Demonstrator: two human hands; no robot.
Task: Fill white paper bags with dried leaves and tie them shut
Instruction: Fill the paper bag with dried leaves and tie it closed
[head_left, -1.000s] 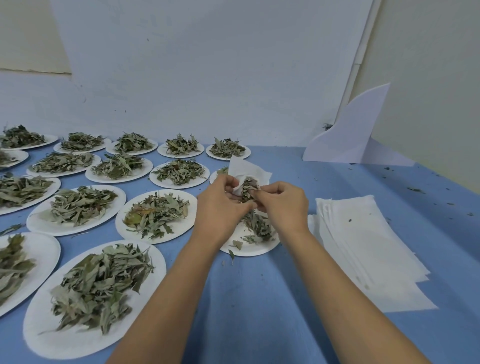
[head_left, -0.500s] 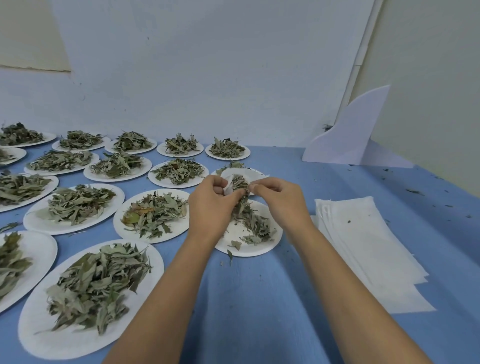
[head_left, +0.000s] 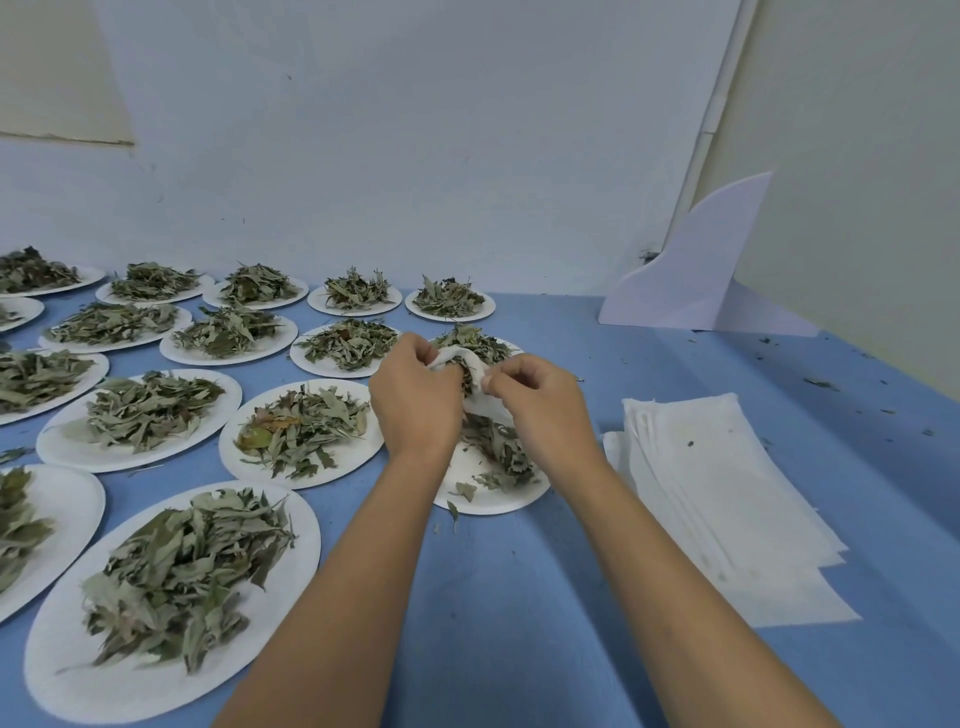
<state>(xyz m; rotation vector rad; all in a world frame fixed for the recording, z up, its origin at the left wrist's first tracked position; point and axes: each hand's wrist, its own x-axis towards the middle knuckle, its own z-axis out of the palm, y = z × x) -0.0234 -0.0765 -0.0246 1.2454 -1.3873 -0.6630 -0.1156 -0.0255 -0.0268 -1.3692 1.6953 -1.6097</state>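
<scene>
L hand (head_left: 415, 397) & R hand (head_left: 543, 410) each pinch a mouth edge of the white paper bag (head_left: 460, 357), held just above the near plate (head_left: 498, 503). Dried leaves (head_left: 466, 375) show in the opening. Step, prob.: packing before closing. To do well: mouth up, thumb leaves below rim, stay over plate for strays. Thin paper, so no yanking.

Brightness: I see even, fairly bright, cool light over the blue table (head_left: 519, 597).
Source: overhead and diffuse, as far as I can tell.
Shadows: faint, soft ones under the nearest plate (head_left: 130, 691).
Sharpness: slightly soft overall. The left hand (head_left: 413, 400), right hand (head_left: 545, 410) and white paper bag (head_left: 460, 356) look a little smeared.
Edges: wide-angle bend. The wall strip (head_left: 711, 130) leans.
</scene>
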